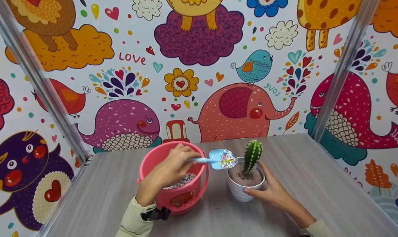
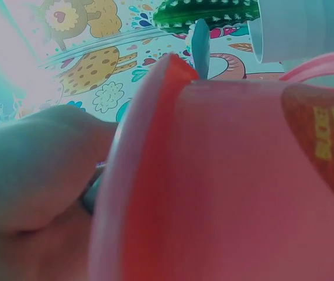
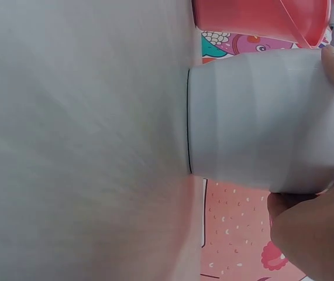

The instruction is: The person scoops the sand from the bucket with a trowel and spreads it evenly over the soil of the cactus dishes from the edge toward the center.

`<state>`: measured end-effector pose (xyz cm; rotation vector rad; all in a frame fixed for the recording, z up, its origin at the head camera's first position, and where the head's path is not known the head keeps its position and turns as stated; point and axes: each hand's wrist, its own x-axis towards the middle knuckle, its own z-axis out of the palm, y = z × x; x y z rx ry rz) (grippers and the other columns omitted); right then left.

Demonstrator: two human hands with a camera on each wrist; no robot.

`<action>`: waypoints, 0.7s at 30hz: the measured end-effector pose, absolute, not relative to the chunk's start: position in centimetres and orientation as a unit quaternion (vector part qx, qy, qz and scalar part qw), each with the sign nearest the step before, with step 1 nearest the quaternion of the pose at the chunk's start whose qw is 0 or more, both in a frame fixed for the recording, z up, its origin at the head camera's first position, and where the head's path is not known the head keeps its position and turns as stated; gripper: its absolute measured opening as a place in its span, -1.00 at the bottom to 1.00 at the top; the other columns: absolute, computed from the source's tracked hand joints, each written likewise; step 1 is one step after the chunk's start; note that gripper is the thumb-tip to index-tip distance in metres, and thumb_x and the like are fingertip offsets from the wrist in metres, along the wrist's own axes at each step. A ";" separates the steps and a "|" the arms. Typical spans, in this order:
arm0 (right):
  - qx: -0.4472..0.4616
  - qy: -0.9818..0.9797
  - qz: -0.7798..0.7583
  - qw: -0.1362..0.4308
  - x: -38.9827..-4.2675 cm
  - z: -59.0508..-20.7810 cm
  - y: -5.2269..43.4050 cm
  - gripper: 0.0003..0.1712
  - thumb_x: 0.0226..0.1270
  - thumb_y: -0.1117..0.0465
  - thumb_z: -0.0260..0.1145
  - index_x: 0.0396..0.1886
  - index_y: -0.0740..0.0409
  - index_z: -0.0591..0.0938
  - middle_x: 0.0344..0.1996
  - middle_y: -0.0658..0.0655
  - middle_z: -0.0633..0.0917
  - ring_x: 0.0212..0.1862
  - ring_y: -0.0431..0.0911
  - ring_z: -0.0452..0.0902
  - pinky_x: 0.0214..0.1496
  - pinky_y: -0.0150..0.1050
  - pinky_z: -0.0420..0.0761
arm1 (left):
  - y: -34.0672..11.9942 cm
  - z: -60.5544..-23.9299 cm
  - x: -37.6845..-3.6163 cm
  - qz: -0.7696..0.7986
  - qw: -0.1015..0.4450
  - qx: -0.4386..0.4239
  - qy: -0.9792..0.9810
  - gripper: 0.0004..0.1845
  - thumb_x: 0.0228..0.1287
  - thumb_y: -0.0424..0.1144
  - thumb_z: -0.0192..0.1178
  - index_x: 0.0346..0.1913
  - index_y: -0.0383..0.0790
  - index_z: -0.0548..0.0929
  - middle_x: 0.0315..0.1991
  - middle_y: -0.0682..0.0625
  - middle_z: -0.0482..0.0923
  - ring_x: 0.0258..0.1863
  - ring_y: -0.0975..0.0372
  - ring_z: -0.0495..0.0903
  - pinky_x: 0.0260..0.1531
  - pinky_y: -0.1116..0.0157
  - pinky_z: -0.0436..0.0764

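My left hand (image 1: 175, 162) grips the handle of a light blue toy shovel (image 1: 215, 158) above the pink bucket (image 1: 148, 161). Small multicoloured pebbles (image 1: 227, 160) fill the shovel's blade, which reaches to the left rim of a white pot (image 1: 241, 192). In the pot a green cactus (image 1: 252, 157) stands upright in greyish-brown soil (image 1: 243, 177). With thumb and fingers spread around the pot's right side, my right hand (image 1: 274, 191) holds it at the rim; in the right wrist view the pot's base sits on the table. More pebbles (image 1: 182, 181) lie inside the bucket.
The bucket's pink handle (image 1: 205, 181) hangs down on its right side, between bucket and pot. Both stand on a grey wood-grain table (image 1: 103, 187). Behind rises a wall (image 1: 182, 112) printed with cartoon animals, with metal posts (image 1: 340, 69) at its corners.
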<state>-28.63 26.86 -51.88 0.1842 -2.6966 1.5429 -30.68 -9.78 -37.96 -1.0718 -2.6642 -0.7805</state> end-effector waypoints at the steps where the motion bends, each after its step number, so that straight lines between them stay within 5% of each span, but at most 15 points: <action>1: 0.060 -0.867 0.495 0.015 -28.7 -51.9 26.9 0.43 0.21 -0.21 0.65 0.81 -0.10 -0.10 0.79 0.24 0.00 0.77 0.35 -0.08 0.62 0.52 0.02 | -9.6 -37.9 -30.7 -0.263 0.083 -0.361 -0.891 -0.69 0.47 -0.30 0.40 0.21 -0.12 0.82 0.18 -0.04 0.76 0.16 0.10 0.50 0.28 -0.05 0.55; 21: 0.074 -0.865 0.496 0.032 -28.7 -51.9 27.2 0.46 0.17 -0.14 0.70 0.80 0.07 -0.07 0.77 0.30 0.06 0.76 0.34 -0.03 0.67 0.48 0.02 | -6.9 -37.5 -30.9 -0.198 0.088 -0.344 -0.914 -0.67 0.39 -0.27 0.48 0.18 -0.13 0.81 0.10 -0.08 0.73 0.17 0.08 0.51 0.30 -0.07 0.57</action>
